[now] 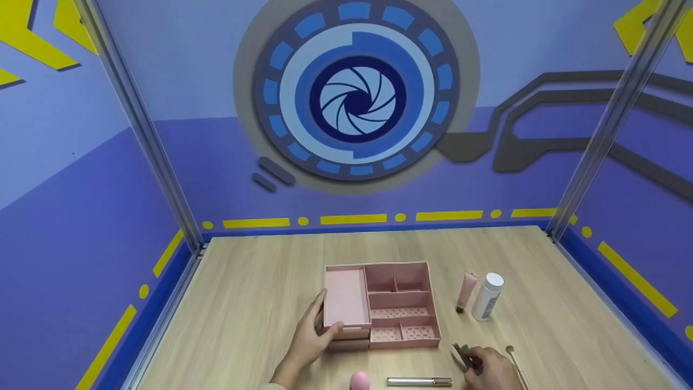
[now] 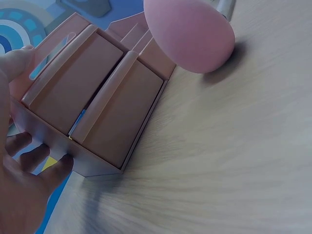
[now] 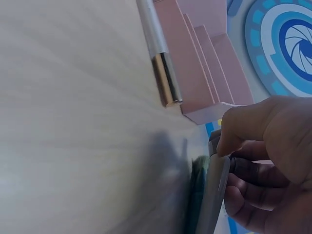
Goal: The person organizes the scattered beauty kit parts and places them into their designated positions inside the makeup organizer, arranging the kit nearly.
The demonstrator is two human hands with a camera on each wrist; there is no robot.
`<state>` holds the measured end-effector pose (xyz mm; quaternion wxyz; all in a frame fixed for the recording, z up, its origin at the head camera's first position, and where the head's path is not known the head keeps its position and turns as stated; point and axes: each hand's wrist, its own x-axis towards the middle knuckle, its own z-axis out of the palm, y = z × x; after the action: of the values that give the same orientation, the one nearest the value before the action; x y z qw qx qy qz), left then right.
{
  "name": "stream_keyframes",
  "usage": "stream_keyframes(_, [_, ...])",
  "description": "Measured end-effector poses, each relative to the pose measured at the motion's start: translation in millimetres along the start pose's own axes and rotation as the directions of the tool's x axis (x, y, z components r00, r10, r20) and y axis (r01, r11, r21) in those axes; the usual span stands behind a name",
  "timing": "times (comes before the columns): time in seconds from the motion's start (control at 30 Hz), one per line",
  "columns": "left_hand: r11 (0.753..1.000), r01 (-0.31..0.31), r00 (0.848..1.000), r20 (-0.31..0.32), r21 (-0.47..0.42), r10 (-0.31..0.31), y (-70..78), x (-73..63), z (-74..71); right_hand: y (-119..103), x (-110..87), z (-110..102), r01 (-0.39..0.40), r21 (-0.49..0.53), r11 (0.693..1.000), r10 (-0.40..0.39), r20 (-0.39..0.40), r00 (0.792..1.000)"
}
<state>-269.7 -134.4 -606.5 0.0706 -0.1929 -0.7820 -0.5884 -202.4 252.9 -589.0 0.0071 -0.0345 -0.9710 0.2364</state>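
Observation:
A pink desktop organizer (image 1: 346,298) with a flat top tray, two front drawers and several open compartments stands on the table. My left hand (image 1: 311,338) holds its left side, thumb at the front upper edge and fingers against the side wall (image 2: 48,146). My right hand (image 1: 492,371) pinches a slim, dark and greyish item (image 3: 214,192) between thumb and fingers, just off the organizer's front right corner; its kind is unclear. Beside that item in the right wrist view is a dark green piece with a bristly tip (image 3: 196,180), partly hidden.
A pink makeup sponge (image 1: 360,381) and a silver tube with a gold end (image 1: 418,382) lie in front of the organizer. To its right are a pink squeeze tube (image 1: 466,292) and a white bottle (image 1: 488,298). A makeup brush (image 1: 516,363) lies beside the right hand.

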Motion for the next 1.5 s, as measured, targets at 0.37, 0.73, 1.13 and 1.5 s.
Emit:
stream_keyframes(0.37, [1.000, 0.018, 1.000, -0.013, 0.019, -0.018, -1.1, 2.0, -0.5, -14, 7.1, -11, 0.051, 0.030, 0.998, -0.047, -0.112, 0.993])
stream_keyframes(0.73, [0.999, 0.025, 1.000, -0.006, 0.026, -0.024, 0.1, 2.6, 0.0, -30, 13.7, -17, 0.173, 0.118, 0.978, -0.140, -0.248, 0.959])
stream_keyframes(1.13, [0.999, 0.048, 0.999, 0.006, 0.019, -0.048, -0.4, 2.7, 0.0, -50, 28.2, -17, 0.387, 0.230, 0.893, -0.271, -0.413, 0.870])
stream_keyframes(1.5, [0.999, 0.035, 0.999, -0.003, 0.015, -0.035, 0.3, 1.0, -0.2, -84, 42.2, -25, 0.355, 0.308, 0.882, -0.242, -0.349, 0.905])
